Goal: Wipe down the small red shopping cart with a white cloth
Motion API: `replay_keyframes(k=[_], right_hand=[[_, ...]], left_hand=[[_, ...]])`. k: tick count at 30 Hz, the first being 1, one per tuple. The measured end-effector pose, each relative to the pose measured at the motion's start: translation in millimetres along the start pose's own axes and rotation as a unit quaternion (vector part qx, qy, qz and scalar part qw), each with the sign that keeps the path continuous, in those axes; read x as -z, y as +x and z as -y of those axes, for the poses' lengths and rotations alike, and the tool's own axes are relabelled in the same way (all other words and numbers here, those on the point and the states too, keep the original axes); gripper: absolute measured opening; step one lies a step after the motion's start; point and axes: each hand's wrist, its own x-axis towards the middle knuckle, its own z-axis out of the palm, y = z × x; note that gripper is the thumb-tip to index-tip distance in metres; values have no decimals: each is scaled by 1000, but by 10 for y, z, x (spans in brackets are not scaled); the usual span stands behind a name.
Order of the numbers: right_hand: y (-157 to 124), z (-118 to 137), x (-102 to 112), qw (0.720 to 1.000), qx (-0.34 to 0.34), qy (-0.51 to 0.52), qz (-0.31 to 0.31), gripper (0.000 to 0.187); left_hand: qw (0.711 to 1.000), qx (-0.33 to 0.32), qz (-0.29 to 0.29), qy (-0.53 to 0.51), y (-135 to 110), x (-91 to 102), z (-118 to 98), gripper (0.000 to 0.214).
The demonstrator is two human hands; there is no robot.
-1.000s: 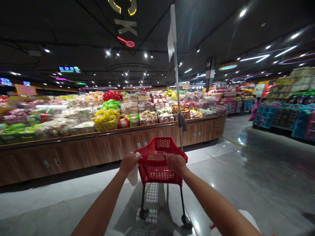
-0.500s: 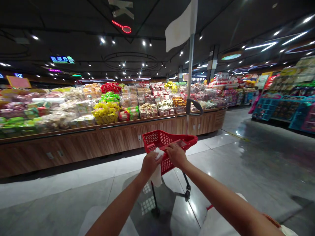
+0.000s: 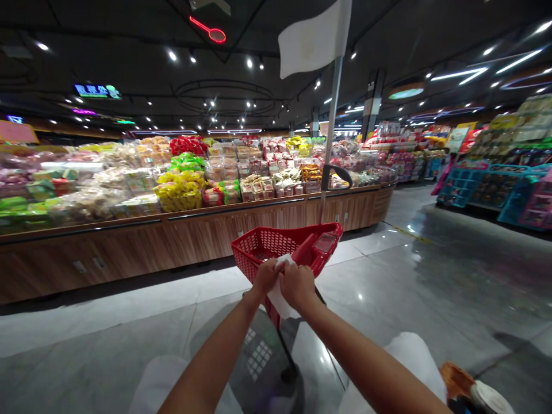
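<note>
Both arms reach forward, and the hands meet over the near side of a small red shopping cart (image 3: 244, 253). My left hand (image 3: 264, 279) is closed on a crumpled white cloth (image 3: 280, 303), thin like a wipe, that hangs below the fingers. My right hand (image 3: 297, 284) is closed on the same cloth from the other side, its knuckles in front of the cart's raised red handle part (image 3: 307, 248). The hands hide most of the near rim. Whether either of them also touches the cart, I cannot tell. A pole (image 3: 332, 126) rises behind the cart and bears a white flag (image 3: 311, 43).
A long wood-panelled counter (image 3: 207, 233) piled with packaged snacks runs across behind the cart. Blue display racks (image 3: 463, 185) stand at the right. An orange-brown object (image 3: 457, 380) shows at the lower right, beside my white-clothed leg (image 3: 414, 359). The floor (image 3: 431, 282) is shiny grey tile.
My right hand has left the cart's handle and come together with my left hand on the cloth. The cart has turned and sits slightly further left in view.
</note>
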Motion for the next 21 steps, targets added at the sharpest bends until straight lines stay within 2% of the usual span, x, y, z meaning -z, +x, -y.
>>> replay_keyframes(k=[3, 7, 12, 15, 18, 21], right_hand=[[62, -133, -126, 998, 46, -28, -25, 28], [23, -451, -228, 988, 110, -24, -106, 33], [-159, -781, -178, 963, 141, -24, -226, 38], [-222, -987, -130, 954, 129, -35, -268, 42], [-176, -1164, -141, 947, 114, -44, -299, 43], [-48, -1271, -209, 942, 114, -43, -313, 39]], left_hand=[[1000, -2, 4, 3, 28, -55, -3, 41], [999, 28, -24, 35, 0, -143, 143, 40], [992, 80, -43, 86, -121, -190, 439, 41], [988, 100, -34, 112, -191, -194, 517, 38], [987, 103, -55, 113, -212, -312, 352, 37], [993, 31, -93, 67, -156, -568, -79, 35]])
